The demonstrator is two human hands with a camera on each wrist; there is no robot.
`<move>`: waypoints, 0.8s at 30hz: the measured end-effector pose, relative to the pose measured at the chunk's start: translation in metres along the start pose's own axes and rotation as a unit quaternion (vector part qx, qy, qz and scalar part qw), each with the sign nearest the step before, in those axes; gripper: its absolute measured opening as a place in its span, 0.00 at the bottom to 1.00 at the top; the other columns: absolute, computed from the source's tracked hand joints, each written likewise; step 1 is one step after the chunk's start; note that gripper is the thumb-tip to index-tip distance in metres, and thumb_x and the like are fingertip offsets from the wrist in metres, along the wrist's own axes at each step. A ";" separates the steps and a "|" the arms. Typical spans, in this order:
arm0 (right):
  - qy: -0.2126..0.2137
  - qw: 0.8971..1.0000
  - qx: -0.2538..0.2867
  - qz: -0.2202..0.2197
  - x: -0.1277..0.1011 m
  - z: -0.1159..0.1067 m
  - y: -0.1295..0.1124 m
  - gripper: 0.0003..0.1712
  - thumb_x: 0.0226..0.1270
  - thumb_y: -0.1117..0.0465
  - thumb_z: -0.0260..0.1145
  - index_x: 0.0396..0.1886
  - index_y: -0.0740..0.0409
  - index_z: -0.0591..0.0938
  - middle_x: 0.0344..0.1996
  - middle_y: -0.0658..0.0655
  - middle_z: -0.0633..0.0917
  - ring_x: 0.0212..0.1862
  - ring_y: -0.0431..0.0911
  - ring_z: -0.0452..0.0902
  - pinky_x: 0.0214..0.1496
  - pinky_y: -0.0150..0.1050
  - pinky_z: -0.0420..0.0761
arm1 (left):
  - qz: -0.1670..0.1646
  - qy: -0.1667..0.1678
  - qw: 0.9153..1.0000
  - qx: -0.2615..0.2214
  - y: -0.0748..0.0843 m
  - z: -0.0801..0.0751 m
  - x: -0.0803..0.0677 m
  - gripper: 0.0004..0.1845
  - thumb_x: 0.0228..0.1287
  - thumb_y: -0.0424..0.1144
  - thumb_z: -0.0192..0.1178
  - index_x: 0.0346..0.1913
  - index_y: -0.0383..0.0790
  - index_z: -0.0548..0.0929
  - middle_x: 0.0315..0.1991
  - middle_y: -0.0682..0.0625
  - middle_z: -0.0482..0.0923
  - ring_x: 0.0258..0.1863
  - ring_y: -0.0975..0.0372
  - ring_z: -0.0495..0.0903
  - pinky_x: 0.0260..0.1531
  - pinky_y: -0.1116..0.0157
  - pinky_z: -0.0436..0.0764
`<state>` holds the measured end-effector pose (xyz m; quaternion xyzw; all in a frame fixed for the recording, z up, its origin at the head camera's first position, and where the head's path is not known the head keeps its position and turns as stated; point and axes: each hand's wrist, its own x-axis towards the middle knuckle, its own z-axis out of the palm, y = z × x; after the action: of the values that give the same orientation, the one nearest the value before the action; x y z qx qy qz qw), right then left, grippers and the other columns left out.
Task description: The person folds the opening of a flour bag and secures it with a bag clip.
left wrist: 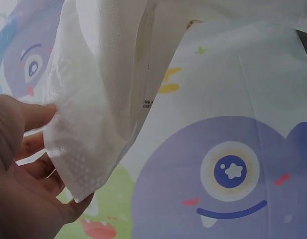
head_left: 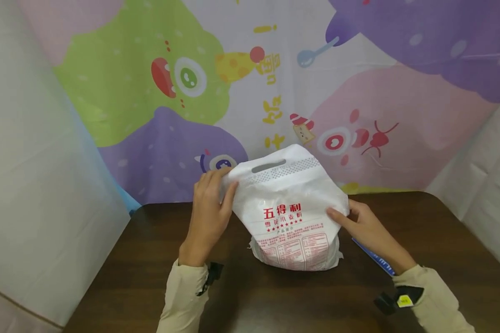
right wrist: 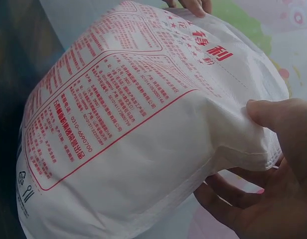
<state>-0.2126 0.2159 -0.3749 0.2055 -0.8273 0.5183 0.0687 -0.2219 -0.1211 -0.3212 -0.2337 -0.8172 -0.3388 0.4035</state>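
A white flour bag (head_left: 293, 212) with red print and a cut-out handle stands upright on the dark wooden table (head_left: 150, 286). My left hand (head_left: 210, 201) grips the bag's upper left corner, thumb in front and fingers behind; the left wrist view shows that dotted seam corner (left wrist: 76, 159) pinched in my left hand (left wrist: 29, 164). My right hand (head_left: 358, 222) holds the bag's right side, thumb on the front. In the right wrist view, my right hand (right wrist: 273, 164) wraps the bulging edge of the printed bag (right wrist: 128, 129).
A colourful cartoon backdrop (head_left: 250, 83) hangs right behind the table. White sheeting (head_left: 29, 185) closes off the left side and more of it (head_left: 483, 185) the right. A blue flat object (head_left: 372, 256) lies on the table under my right wrist.
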 end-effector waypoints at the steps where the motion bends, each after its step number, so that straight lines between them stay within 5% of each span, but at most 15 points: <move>1: 0.001 1.000 0.000 0.002 0.000 0.000 0.000 0.14 0.74 0.59 0.62 0.50 0.64 0.81 0.38 0.59 0.85 0.37 0.43 0.82 0.41 0.35 0.82 | 0.004 0.004 1.000 -0.002 0.000 0.000 0.000 0.15 0.72 0.38 0.59 0.56 0.33 0.80 0.48 0.40 0.81 0.48 0.49 0.77 0.50 0.50 0.70; 9: 0.001 1.000 -0.018 0.012 -0.001 -0.003 -0.001 0.14 0.74 0.56 0.62 0.48 0.62 0.83 0.37 0.57 0.86 0.35 0.44 0.81 0.38 0.36 0.82 | 0.035 0.026 0.999 -0.024 0.003 0.000 0.001 0.12 0.72 0.33 0.58 0.54 0.32 0.81 0.47 0.41 0.81 0.47 0.50 0.78 0.47 0.51 0.70; 16: 0.010 0.999 -0.025 0.032 -0.002 -0.009 -0.004 0.11 0.70 0.55 0.67 0.40 0.58 0.87 0.29 0.55 0.85 0.22 0.45 0.71 0.19 0.38 0.70 | 0.066 0.035 0.996 -0.039 0.013 -0.007 0.002 0.09 0.69 0.31 0.60 0.49 0.34 0.82 0.44 0.44 0.82 0.44 0.52 0.78 0.47 0.52 0.69; 24: 0.006 0.998 -0.034 0.047 -0.004 -0.013 -0.006 0.13 0.70 0.53 0.67 0.33 0.57 0.89 0.27 0.54 0.87 0.21 0.42 0.69 0.21 0.39 0.74 | 0.098 0.065 0.992 -0.038 0.019 -0.007 0.002 0.06 0.69 0.30 0.60 0.46 0.35 0.83 0.41 0.45 0.82 0.39 0.52 0.76 0.45 0.53 0.67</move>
<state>-0.2078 0.2261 -0.3656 0.1609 -0.8529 0.4934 0.0568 -0.2071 -0.1132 -0.3095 -0.3050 -0.7487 -0.3436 0.4779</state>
